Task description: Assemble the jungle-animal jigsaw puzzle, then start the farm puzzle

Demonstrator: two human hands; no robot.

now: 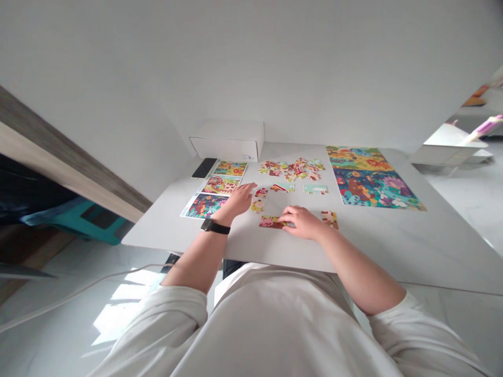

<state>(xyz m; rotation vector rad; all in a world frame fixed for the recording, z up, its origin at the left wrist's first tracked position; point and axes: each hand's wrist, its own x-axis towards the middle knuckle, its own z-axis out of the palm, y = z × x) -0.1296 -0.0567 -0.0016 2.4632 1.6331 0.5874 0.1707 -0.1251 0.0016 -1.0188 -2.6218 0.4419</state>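
My left hand, with a dark watch on the wrist, lies flat, fingers stretched out, at the right edge of a printed picture sheet. Just beyond its fingertips are a red barn puzzle piece and a yellow-green piece. Fingers bent, my right hand grips the right end of a joined strip of puzzle pieces showing a pink pig. Part of that strip is hidden under the fingers. A brown-and-white piece sits by my right wrist.
Loose puzzle pieces are heaped at the back of the white table. Joined pieces and a pale blue strip lie nearer. Two colourful finished pictures lie right; a phone and white box stand back left.
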